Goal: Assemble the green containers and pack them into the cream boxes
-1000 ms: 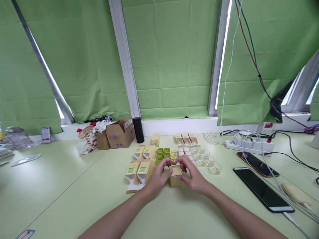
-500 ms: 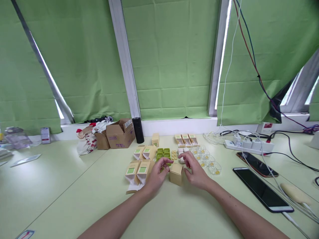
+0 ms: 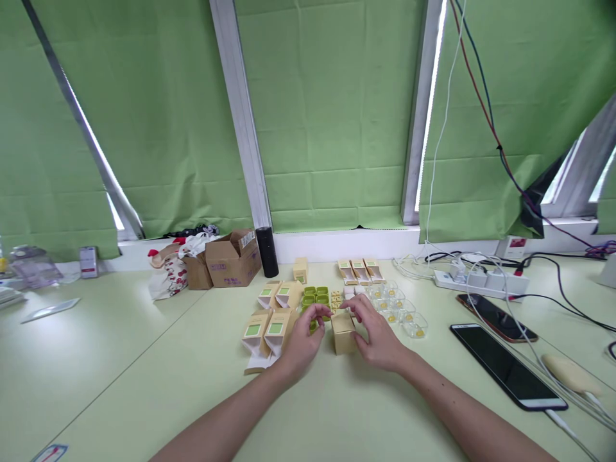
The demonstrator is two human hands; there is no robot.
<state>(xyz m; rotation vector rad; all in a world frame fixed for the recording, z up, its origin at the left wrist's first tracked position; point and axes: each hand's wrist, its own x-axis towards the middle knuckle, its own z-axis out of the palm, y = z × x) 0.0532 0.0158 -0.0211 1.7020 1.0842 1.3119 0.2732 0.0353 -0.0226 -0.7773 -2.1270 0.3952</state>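
A small closed kraft cardboard box (image 3: 344,339) stands upright on the table between my hands. My right hand (image 3: 378,333) grips it from the right, thumb against its side and fingers at the far top edge. To the left of the box, my left hand (image 3: 305,338) is open, fingers curved and apart, with a small gap to the box. Behind the hands are green square cups (image 3: 316,299), small yellow pieces (image 3: 336,296), white pieces (image 3: 348,291) partly hidden by my right hand, and clear plastic cups (image 3: 414,325) with yellow bits inside.
Opened kraft boxes with green labels (image 3: 276,328) lie left of my left hand. More kraft boxes (image 3: 360,271) stand farther back. On the right are two phones (image 3: 507,366), cables and a white power strip (image 3: 481,283). A brown carton (image 3: 233,260) and black cylinder (image 3: 266,251) stand behind.
My right hand has closed in on the small box, its fingers now at the top edge. The box has shifted slightly right and turned a little. My left hand has hardly moved.
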